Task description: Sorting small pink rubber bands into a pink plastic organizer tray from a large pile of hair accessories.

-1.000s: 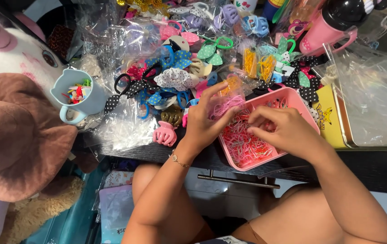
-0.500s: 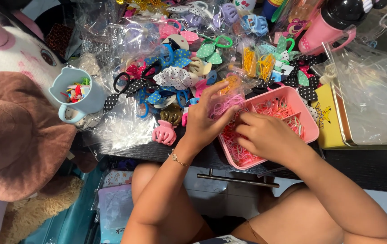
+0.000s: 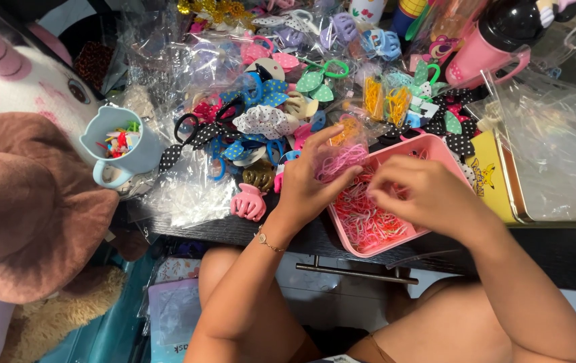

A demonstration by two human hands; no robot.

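Note:
A pink rectangular tray (image 3: 448, 149) full of thin pink and orange elastic bands (image 3: 368, 222) sits at the front edge of a dark table. My left hand (image 3: 311, 181) holds a small clear bag of pink bands (image 3: 341, 156) at the tray's left rim. My right hand (image 3: 422, 191) hovers over the tray with fingertips pinched together among the bands; whether it grips any is hidden. A thin bracelet (image 3: 269, 242) circles my left wrist.
Hair clips, bows and clear bags (image 3: 281, 101) cover the table behind the tray. A pink claw clip (image 3: 247, 202) lies left of my hand. A light blue cup (image 3: 116, 144) stands left, a pink bottle (image 3: 489, 47) far right, plush toys (image 3: 25, 195) at left.
My right hand has shifted left and down over the tray, closer to my left hand. The left hand keeps the small bag at the tray's rim.

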